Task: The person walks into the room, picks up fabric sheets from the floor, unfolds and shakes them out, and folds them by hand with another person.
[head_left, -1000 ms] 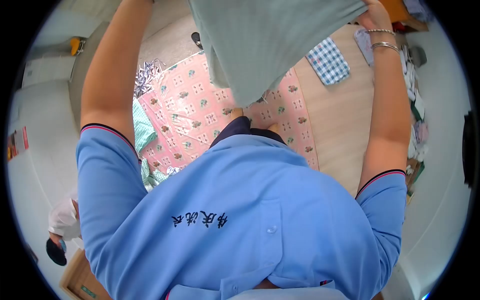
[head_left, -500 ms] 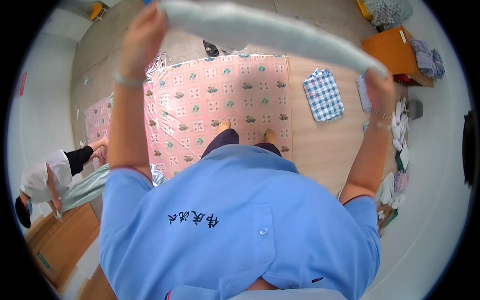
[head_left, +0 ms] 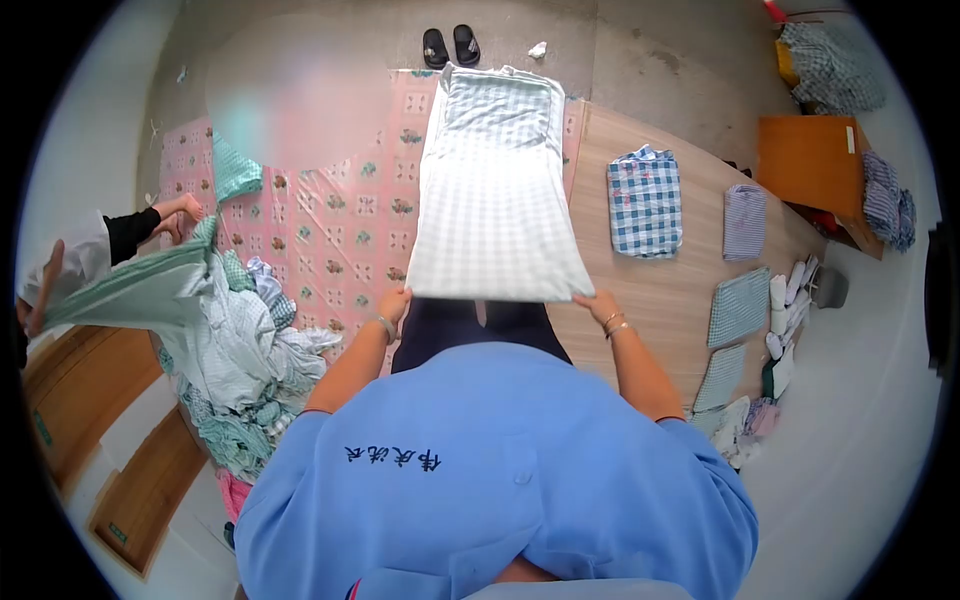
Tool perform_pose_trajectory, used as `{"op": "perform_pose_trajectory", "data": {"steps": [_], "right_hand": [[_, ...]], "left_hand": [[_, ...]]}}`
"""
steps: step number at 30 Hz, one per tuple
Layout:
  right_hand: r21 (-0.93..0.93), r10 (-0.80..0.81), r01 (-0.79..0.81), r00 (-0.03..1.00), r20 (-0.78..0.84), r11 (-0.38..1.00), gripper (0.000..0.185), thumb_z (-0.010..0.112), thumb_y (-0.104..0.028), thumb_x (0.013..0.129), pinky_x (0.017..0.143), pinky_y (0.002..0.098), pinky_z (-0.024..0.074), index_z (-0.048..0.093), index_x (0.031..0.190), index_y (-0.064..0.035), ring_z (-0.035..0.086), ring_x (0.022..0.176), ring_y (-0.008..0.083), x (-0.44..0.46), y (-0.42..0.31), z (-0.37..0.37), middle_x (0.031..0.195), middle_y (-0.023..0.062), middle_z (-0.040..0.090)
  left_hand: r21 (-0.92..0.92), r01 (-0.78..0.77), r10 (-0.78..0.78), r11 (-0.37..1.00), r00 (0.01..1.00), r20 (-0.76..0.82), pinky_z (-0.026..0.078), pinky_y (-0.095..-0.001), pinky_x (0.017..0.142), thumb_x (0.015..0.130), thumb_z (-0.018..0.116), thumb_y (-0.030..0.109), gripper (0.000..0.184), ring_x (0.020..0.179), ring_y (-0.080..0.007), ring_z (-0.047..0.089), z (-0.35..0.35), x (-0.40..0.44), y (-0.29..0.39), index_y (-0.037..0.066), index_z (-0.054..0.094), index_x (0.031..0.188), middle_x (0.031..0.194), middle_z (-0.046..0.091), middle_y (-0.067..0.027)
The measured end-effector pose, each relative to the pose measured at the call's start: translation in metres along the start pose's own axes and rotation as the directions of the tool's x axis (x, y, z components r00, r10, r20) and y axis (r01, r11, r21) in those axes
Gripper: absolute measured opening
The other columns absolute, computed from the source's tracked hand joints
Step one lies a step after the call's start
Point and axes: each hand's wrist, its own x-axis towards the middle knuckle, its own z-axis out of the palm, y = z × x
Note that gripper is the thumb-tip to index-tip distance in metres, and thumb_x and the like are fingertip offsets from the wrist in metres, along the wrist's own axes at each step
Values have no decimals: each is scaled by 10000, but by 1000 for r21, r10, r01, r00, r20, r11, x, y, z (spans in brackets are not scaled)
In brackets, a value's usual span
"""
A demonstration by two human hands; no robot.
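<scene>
A long pale green-and-white checked cloth (head_left: pixel 495 215) stretches away from my body over the pink flowered sheet. My left hand (head_left: pixel 394 303) pinches its near left corner, and my right hand (head_left: pixel 598 303) pinches the near right corner. Between them the near edge is pulled straight, just in front of my dark trousers. The far end lies by the sheet's far edge, where a darker checked rectangle (head_left: pixel 497 108) shows. Whether this is a fold or a separate piece, I cannot tell.
On the right lie a folded blue-checked cloth (head_left: pixel 645 205), a striped bundle (head_left: pixel 745 222) and green folded cloths (head_left: pixel 738 305). Left is a heap of loose cloths (head_left: pixel 250 350); beside it a person (head_left: pixel 85 250) handles a green cloth. Black slippers (head_left: pixel 451 47) stand beyond the sheet.
Both hands have come down from high in front of me to near my legs. The cloth, earlier a raised narrow strip between them, is now spread out lengthwise. My view has shifted too.
</scene>
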Motion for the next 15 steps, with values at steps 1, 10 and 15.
{"op": "perform_pose_trajectory", "data": {"steps": [1, 10, 15], "right_hand": [[-71, 66, -67, 998, -10, 995, 343, 664, -229, 686, 657, 229, 419, 600, 924, 9, 534, 725, 109, -4, 12, 7, 823, 47, 607], [346, 326, -309, 945, 9, 886, 309, 640, -226, 707, 619, 264, 437, 573, 917, -10, 523, 669, 146, 60, 45, 43, 790, 57, 577], [104, 169, -152, 966, -193, 983, 233, 554, -189, 754, 577, 263, 440, 539, 922, -28, 512, 661, 128, 196, 5, -2, 771, 48, 558]], "left_hand": [[75, 53, -48, 996, 996, -70, 396, -303, 662, 833, 441, 228, 248, 834, -115, 484, 7, 1, -10, 53, 529, 986, 909, 544, -41], [-288, 178, -192, 941, 981, -23, 389, -341, 733, 829, 451, 254, 281, 916, -138, 442, 4, 88, -53, 146, 463, 1089, 1004, 500, 10], [-289, -225, 221, 931, 974, -46, 376, -287, 575, 824, 458, 226, 233, 831, -132, 508, 5, 201, 58, 104, 499, 1018, 957, 537, -36]]}}
